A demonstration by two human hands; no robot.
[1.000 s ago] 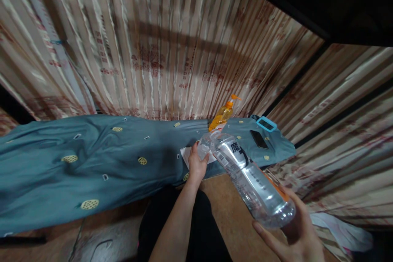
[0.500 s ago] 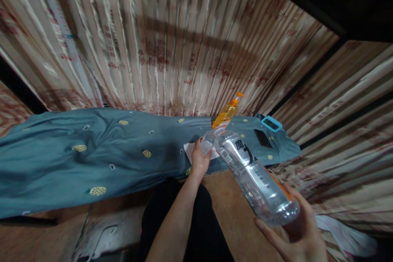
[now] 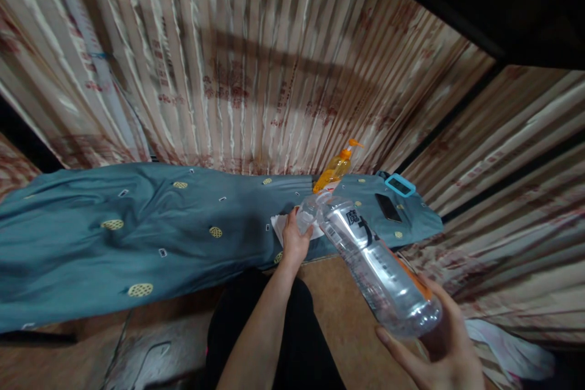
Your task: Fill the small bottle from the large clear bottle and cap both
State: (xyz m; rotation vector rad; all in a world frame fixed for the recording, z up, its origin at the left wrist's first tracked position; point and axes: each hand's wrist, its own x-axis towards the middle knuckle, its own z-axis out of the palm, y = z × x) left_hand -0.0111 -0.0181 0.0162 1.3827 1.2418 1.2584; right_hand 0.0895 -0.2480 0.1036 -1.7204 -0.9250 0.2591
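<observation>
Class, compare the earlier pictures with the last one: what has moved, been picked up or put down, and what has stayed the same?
Nothing was taken up or let go, and only the view drifts slightly. The right hand still holds the base of the tilted clear plastic bottle, and the left hand stays at its neck end. The orange pump bottle, the phone and the white tissue lie unmoved on the blue cloth.

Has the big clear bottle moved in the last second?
No, hardly: the bottle keeps its tilt, its neck just below the orange pump bottle, with the left hand at its top.
</observation>
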